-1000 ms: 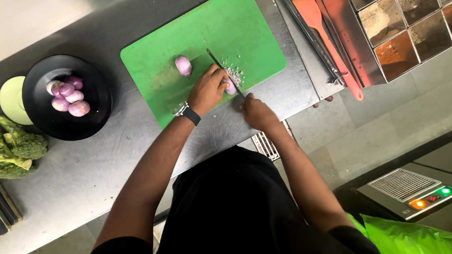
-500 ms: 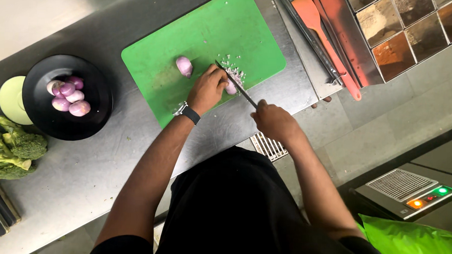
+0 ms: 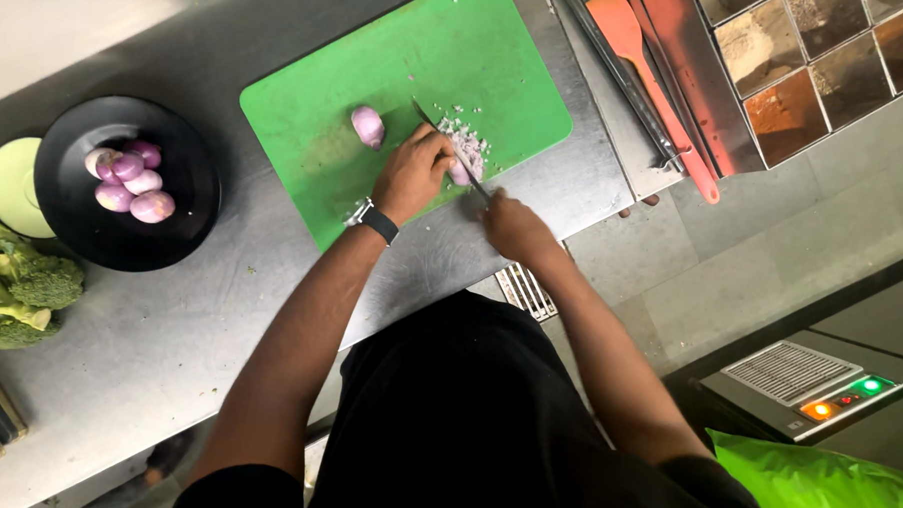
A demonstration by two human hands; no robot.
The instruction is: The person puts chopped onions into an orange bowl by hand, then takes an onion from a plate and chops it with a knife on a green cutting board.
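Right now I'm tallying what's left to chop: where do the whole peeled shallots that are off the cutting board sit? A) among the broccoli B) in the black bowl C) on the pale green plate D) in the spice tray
B: the whole shallots lie piled inside the black bowl, left of the green cutting board.

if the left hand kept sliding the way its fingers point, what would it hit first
Likely the pile of chopped shallot just past the fingertips of the left hand, on the green cutting board; the knife blade lies alongside, so it may touch that first.
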